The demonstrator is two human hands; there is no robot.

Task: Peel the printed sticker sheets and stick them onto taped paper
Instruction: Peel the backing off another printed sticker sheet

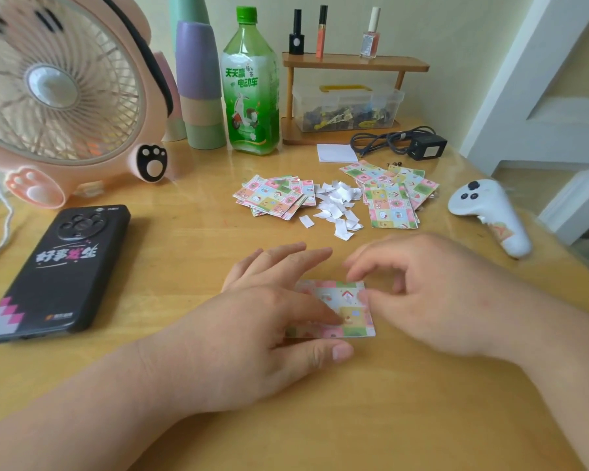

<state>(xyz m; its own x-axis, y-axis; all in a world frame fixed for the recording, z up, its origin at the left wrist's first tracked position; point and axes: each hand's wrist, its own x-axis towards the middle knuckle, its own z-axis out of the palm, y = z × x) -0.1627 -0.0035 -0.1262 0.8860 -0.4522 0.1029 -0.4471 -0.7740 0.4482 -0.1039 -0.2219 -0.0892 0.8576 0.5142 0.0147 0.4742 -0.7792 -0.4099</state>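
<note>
Your left hand (269, 321) lies flat and released, fingers straight; its forefinger (323, 312) presses across the sticker sheet (344, 299), which lies flat on the table (354, 419) under and between your fingertips. The left thumb rests on the wood just nearer you than the sheet's near edge, and the other left fingers reach past its far left corner. Your right hand (432, 294) is curled; its thumb and first finger close on the sheet's far right corner in a pinch, though motion blur softens the tips; the other right fingers are bent above the wood to the right of the sheet, holding nothing that shows.

Beyond your fingertips, well apart from them, a scatter of white paper scraps (337, 205) lies between two piles of patterned sheets: the left pile (269, 198) beyond your left fingers, the right pile (393, 202) beyond your right ones. Well to the left of your left fingers a black phone (58, 270) lies face down; past it stands a pink fan (58, 90); a green bottle (250, 83) stands far beyond the left pile. To the right of your right knuckles, apart from them, a white controller (487, 212) lies on the table.
</note>
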